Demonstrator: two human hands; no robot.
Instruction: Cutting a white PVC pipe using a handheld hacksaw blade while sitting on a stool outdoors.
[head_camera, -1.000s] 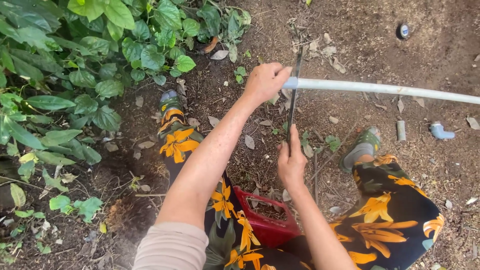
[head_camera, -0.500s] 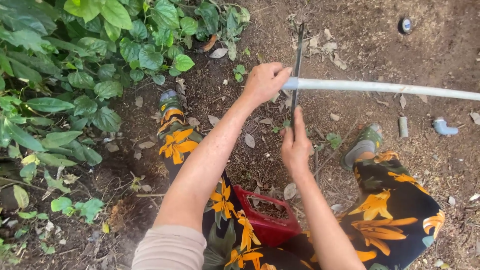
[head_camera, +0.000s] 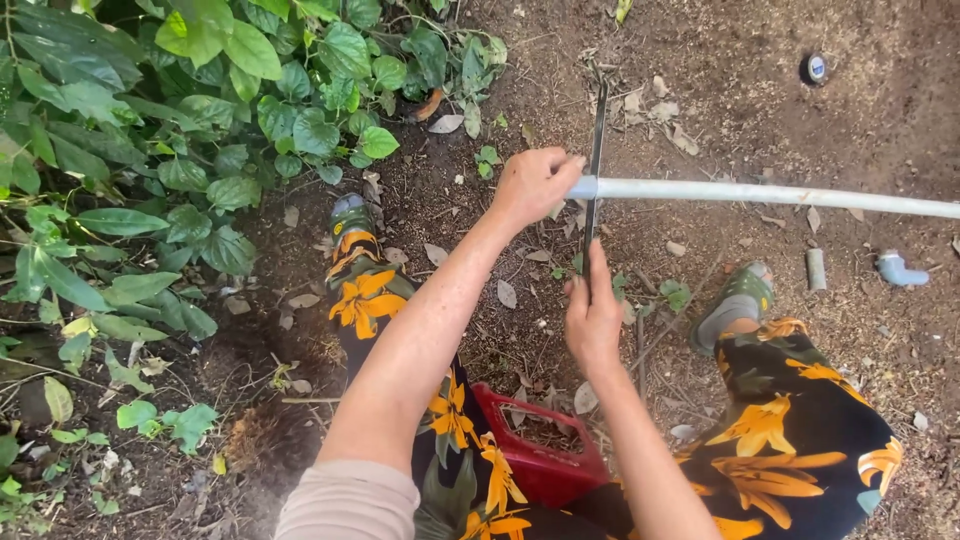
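On the far left, green leafy plants (head_camera: 150, 150) cover the ground, and their edge comes close to the person's left foot in a green sandal (head_camera: 350, 212). The left hand (head_camera: 535, 185) is closed around the end of a long white pipe (head_camera: 760, 192). This pipe is thin, straight and pale, with a slightly grey surface. It lies almost horizontal above the soil and runs from the hand out past the right edge of the view.

A narrow dark saw blade (head_camera: 595, 165) crosses the pipe just beside the left hand, standing nearly at a right angle to it. The right hand (head_camera: 592, 320) is closed around the lower end of the blade, below the pipe.

Under the arms, a red crate (head_camera: 545, 455) stands between the legs, which wear dark trousers with orange flowers (head_camera: 790, 440).

To the right, the ground is bare brown soil (head_camera: 880, 110) with dry leaves. A short piece of pipe (head_camera: 816, 268) and a pale blue fitting (head_camera: 900, 270) lie near each other below the long pipe, well apart from the hands. A small round cap (head_camera: 816, 68) sits in the soil at the top.
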